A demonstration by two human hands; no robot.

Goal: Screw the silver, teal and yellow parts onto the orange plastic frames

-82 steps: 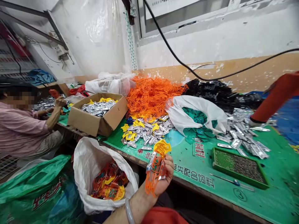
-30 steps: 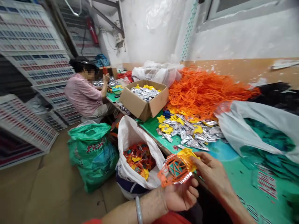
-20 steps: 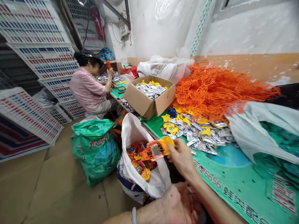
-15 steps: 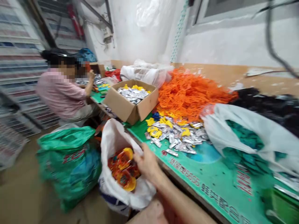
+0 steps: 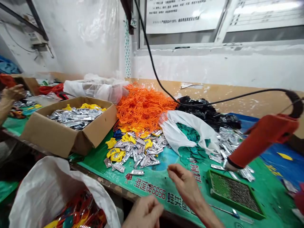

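My left hand (image 5: 143, 212) hangs at the bottom edge in front of the table, fingers curled in, nothing in it. My right hand (image 5: 186, 186) hovers over the green table cover (image 5: 166, 177), fingers bent and drawn together, holding nothing. Just beyond it lies a heap of silver foil packets (image 5: 140, 152) mixed with yellow plastic pieces (image 5: 116, 155). At the lower left a white bag (image 5: 59, 177) stands open, with orange, yellow and teal assembled toys (image 5: 80, 212) inside.
Behind are a pile of orange frames (image 5: 142, 106), a cardboard box (image 5: 59, 137) of packets, a white bag of teal pieces (image 5: 187, 126) and black parts (image 5: 206, 110). Right: a green screw tray (image 5: 234, 193), a screwdriver (image 5: 228, 212), a hanging orange power tool (image 5: 261, 136). A co-worker's hand (image 5: 13, 92) is far left.
My right hand carried the assembled orange and yellow toy from my left hand into the white bag and let go. Both hands have come back over the table edge, empty. The view swung right.
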